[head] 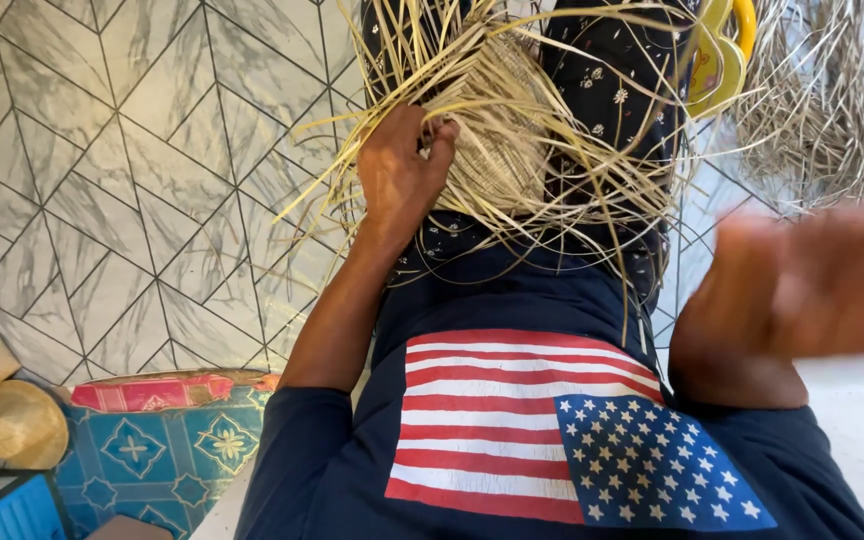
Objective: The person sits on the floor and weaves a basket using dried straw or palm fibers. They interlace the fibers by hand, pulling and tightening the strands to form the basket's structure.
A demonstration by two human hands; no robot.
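Left hand clenched on straw strands, touching left edge of woven straw piece on lap. Piece lies just right of grip. Right hand blurred, lifted well apart; grip unclear. Left nearer.

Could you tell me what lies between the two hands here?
In the head view, loose straw strips from the woven piece hang between the left hand and blurred right hand.

A woven mat lies on the lap, loose strips to its right, a patterned cushion left.
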